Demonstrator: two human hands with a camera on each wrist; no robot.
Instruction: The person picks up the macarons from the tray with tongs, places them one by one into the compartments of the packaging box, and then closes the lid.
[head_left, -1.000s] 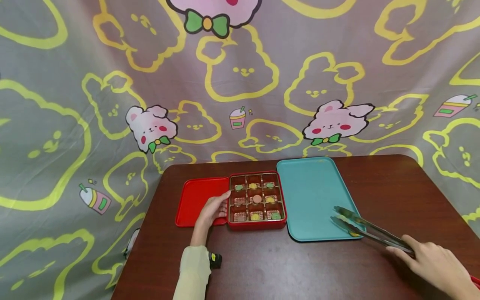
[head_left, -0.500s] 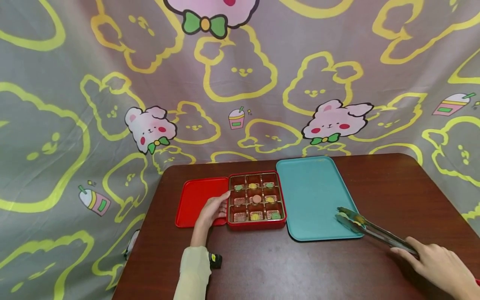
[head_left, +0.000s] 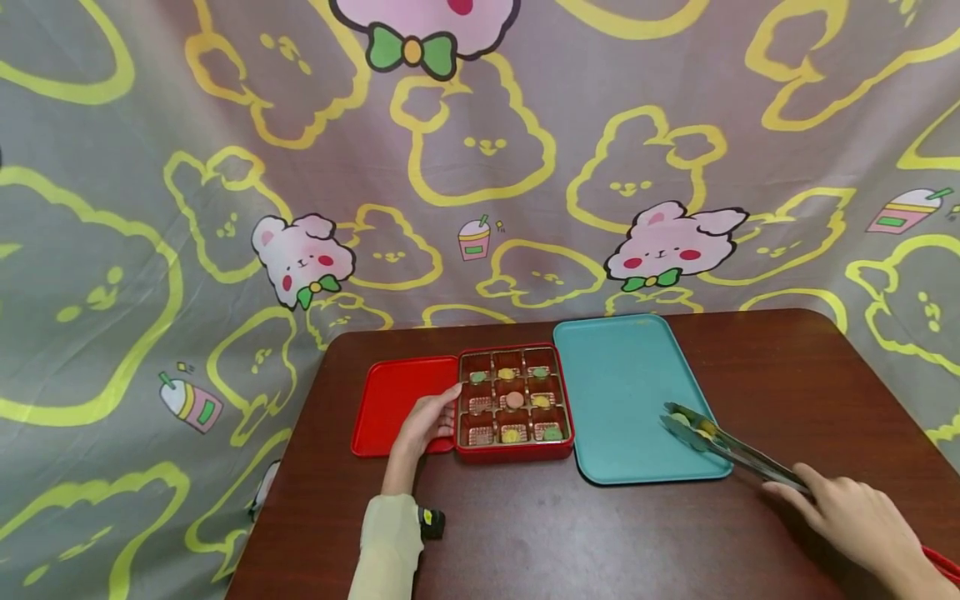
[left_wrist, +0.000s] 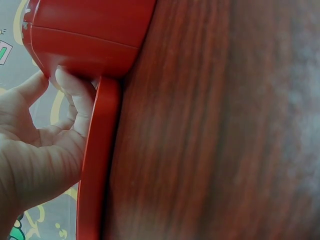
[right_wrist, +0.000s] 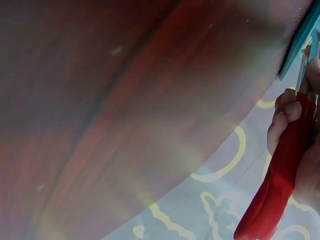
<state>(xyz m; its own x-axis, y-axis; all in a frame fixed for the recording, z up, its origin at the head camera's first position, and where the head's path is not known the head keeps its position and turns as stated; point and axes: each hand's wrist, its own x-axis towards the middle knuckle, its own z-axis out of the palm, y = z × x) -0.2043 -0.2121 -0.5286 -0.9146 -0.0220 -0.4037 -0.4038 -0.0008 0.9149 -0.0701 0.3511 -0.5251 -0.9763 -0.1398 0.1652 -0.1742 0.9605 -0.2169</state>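
In the head view, my left hand holds the left side of a red box, thumb at its rim. The left wrist view shows thumb and bent fingers against the wall of the red box. Inside the box, a clear divided insert carries small round pieces, green, yellow and one pinkish piece. My right hand grips metal tongs over the near right of a teal tray. A pale green piece and a yellow piece show between their arms. The tongs' red handle fills my right palm.
A flat red lid lies left of the box, beside my left hand. All of this stands on a dark brown table. Behind it hangs a grey curtain printed with rabbits.
The tongs' arms have come closer together, and the tips have shifted slightly up the tray. A yellow piece no longer shows at the tray's near right corner. My left hand stays put.
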